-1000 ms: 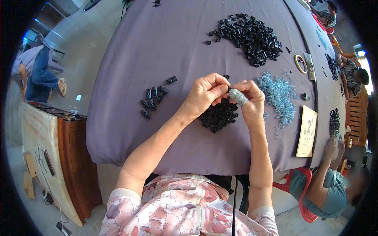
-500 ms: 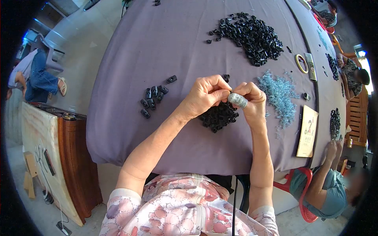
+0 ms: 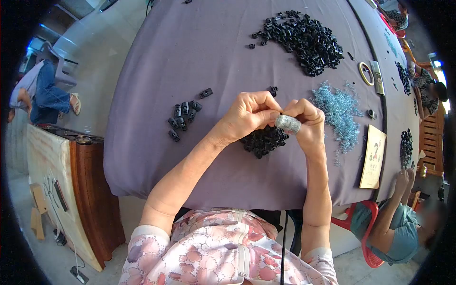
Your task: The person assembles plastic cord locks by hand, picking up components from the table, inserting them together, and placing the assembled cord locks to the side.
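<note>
My left hand (image 3: pixel 249 116) and my right hand (image 3: pixel 309 122) meet above a small heap of black plastic pieces (image 3: pixel 260 145). Both are closed in a pinch, thumb against forefinger, with the fingertips almost touching. Whatever lies between them is too small and too covered to make out. A speckled grey-white wrap (image 3: pixel 288 125) covers my right thumb. To the left of my left hand lie several black cord-lock-like pieces (image 3: pixel 184 111), each with a hole. Just right of my right hand spreads a pile of fine bluish springs (image 3: pixel 338 114).
A large heap of black pieces (image 3: pixel 304 42) lies farther back on the purple cloth (image 3: pixel 190 42). To the right are a tape roll (image 3: pixel 365 73), a flat narrow box (image 3: pixel 377 78) and a yellowish booklet (image 3: pixel 373 156). Co-workers sit along the right side, one on a red chair (image 3: pixel 368 237).
Both hands stay pinched together and shift very slightly right. My right thumb with its wrap has turned a little. The view has moved slightly; the piles look the same.
</note>
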A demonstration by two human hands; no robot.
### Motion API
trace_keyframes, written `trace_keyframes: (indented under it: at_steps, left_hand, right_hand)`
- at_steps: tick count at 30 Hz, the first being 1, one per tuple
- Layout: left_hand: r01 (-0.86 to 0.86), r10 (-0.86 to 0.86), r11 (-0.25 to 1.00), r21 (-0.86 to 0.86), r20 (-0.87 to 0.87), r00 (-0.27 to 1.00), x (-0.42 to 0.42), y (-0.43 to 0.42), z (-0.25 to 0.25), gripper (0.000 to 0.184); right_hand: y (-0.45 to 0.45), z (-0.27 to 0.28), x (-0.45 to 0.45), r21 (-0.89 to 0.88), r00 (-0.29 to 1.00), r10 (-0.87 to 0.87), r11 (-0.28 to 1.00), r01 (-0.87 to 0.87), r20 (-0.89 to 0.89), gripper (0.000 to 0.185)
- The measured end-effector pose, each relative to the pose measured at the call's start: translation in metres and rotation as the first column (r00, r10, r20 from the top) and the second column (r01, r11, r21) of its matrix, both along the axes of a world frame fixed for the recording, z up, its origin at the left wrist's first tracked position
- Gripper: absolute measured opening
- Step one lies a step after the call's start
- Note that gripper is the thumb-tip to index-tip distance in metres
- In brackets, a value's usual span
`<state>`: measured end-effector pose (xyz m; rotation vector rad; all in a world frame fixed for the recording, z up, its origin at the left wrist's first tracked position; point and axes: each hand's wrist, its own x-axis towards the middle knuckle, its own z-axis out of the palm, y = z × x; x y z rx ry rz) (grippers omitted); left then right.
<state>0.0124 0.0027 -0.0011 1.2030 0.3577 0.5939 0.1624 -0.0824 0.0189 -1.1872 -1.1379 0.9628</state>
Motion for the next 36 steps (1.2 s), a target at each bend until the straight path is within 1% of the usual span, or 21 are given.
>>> trace_keyframes:
  at_steps: [1,2,5,8,11,14,17,20,23,26,29,32,36]
  left_hand:
    - [0.005,-0.004,1.0,-0.027,0.024,1.0,0.0,0.0,-0.001,0.002]
    - [0.01,-0.007,0.998,-0.054,0.05,0.999,0.0,0.001,-0.001,0.003]
    - [-0.066,0.066,0.998,-0.004,-0.027,0.997,0.002,0.001,-0.003,0.006]
    - [-0.128,0.126,0.991,-0.031,-0.062,0.99,0.004,-0.001,-0.001,0.008]
    - [-0.119,0.116,0.992,-0.039,-0.071,0.991,0.004,0.0,0.0,0.009]
    - [-0.125,0.123,0.992,-0.018,-0.06,0.991,0.004,0.0,0.001,0.011]
    - [-0.104,0.102,0.994,-0.029,-0.05,0.993,0.002,0.002,0.001,0.014]
    - [-0.113,0.107,0.99,-0.08,-0.071,0.992,0.003,0.002,0.005,0.015]
    - [-0.11,0.106,0.992,-0.06,-0.066,0.992,0.003,0.003,0.0,0.017]
    - [-0.108,0.104,0.992,-0.06,-0.062,0.993,0.002,0.005,-0.004,0.022]
    - [-0.114,0.111,0.991,-0.068,-0.048,0.993,0.003,0.006,-0.005,0.027]
    - [-0.146,0.144,0.989,-0.016,-0.075,0.987,0.004,0.003,-0.002,0.029]
    - [-0.109,0.107,0.994,-0.019,-0.069,0.992,0.003,0.006,-0.003,0.029]
  right_hand:
    - [0.0,0.001,-0.001,0.001,0.998,-0.002,1.0,0.002,-0.06,0.016]
    - [0.001,0.0,-0.002,-0.004,0.998,-0.016,1.0,0.016,-0.052,0.016]
    - [0.003,-0.01,-0.003,-0.013,0.998,-0.062,0.998,0.062,-0.033,0.016]
    - [0.004,-0.014,-0.004,-0.008,0.996,-0.084,0.996,0.084,-0.001,0.016]
    - [0.004,-0.012,-0.011,-0.014,0.992,-0.117,0.993,0.117,-0.05,0.016]
    - [0.003,-0.017,-0.009,0.008,0.99,-0.116,0.993,0.116,0.083,0.024]
    - [0.004,-0.015,-0.013,0.006,0.988,-0.087,0.996,0.087,0.126,0.035]
    - [0.004,-0.019,-0.013,-0.01,0.974,-0.063,0.998,0.067,0.22,0.039]
    - [0.004,-0.023,-0.011,-0.047,0.961,-0.087,0.994,0.102,0.262,0.039]
    - [0.006,-0.02,-0.014,0.057,0.92,-0.18,0.984,0.171,0.349,0.037]
    - [0.007,-0.016,-0.01,0.129,0.866,-0.196,0.98,0.154,0.46,0.033]
    - [0.009,-0.014,-0.011,0.192,0.828,-0.24,0.968,0.164,0.507,0.032]
    - [0.008,-0.012,-0.013,0.211,0.8,-0.235,0.967,0.139,0.552,0.032]
